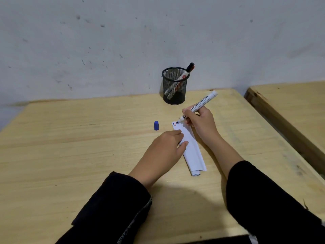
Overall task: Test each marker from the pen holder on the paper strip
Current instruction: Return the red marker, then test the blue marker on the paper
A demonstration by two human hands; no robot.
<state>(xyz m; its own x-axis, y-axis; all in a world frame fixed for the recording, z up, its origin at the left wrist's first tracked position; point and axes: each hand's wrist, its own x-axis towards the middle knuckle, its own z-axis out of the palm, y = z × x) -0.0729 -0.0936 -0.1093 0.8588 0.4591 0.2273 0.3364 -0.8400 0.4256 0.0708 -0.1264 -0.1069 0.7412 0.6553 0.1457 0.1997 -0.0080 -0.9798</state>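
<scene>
A white paper strip [192, 148] lies on the wooden table [70, 147], its near end curled. My left hand [164, 149] rests flat on the strip's left edge, fingers together, pinning it down. In my right hand [202, 123] is an uncapped white marker [200, 105], its dark tip touching the far end of the strip beside short red and dark lines. The marker's blue cap [156, 125] lies on the table left of the strip. A black mesh pen holder [174, 86] stands at the back by the wall, with two markers inside, one black-capped [188, 70].
A grey stained wall [123, 41] rises right behind the table. A second wooden table [290, 106] stands to the right across a narrow gap. My black sleeves [263, 199] cover the near part of the table.
</scene>
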